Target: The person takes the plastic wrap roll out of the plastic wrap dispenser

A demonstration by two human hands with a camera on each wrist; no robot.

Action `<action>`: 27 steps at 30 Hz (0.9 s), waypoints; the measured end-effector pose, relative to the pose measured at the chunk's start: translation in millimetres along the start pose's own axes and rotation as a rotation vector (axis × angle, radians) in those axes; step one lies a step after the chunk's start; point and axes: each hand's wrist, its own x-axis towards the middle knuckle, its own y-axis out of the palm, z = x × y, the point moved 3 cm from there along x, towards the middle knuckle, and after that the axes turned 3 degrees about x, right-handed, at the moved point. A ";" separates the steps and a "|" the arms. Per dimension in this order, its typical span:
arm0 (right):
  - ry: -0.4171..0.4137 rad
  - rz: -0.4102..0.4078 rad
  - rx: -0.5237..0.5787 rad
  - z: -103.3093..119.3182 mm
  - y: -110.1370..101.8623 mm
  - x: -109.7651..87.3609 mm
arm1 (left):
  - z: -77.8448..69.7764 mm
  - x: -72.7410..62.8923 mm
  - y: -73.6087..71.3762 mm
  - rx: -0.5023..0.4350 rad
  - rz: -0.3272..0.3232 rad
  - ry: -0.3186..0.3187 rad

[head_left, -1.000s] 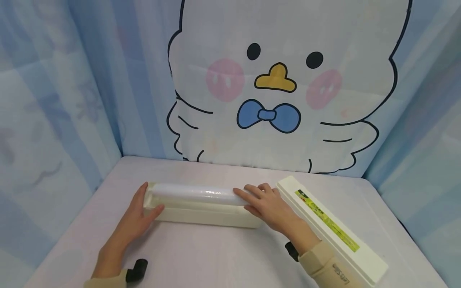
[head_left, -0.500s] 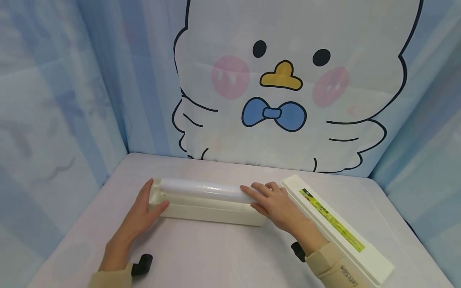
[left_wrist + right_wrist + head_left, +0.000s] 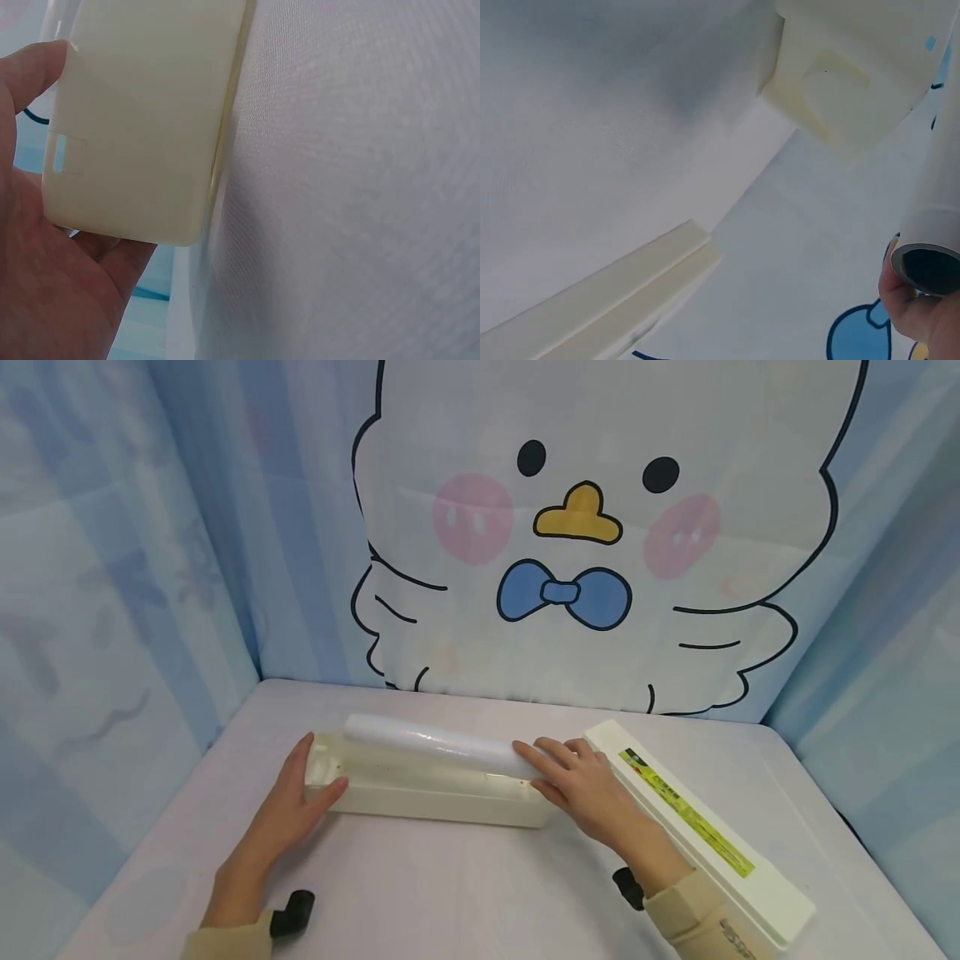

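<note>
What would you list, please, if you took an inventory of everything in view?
Roll: one, shiny white, tilted above the box
Box: one, cream, open-topped, left of the lid-like piece
Lid-like piece: one, off-white, lying slanted at the right
Label: one, mostly yellow-green, on the lid-like piece
Table cover: one, pale pinkish white, underneath
Cloth: piece count unclear, pale blue and white, behind and on both sides
Cartoon bird: one, white with yellow beak and blue bow, on the back cloth
Gadgets: two, black, low in the head view
Sleeves: two, beige, bottom edge
Left hand: one, bare, gripping the box's left end
Right hand: one, bare, holding the roll's right end
</note>
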 end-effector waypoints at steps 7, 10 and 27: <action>0.036 -0.007 0.009 -2.6 -4.9 -4.4 | -3.9 -1.9 -1.6 0.001 0.013 -0.021; 0.054 -0.010 0.005 -4.1 -6.5 -7.3 | -4.0 -1.6 -1.7 0.000 0.009 -0.007; 0.063 -0.068 -0.045 -14.5 -14.1 -22.8 | -2.1 -0.5 -0.9 0.001 0.004 0.025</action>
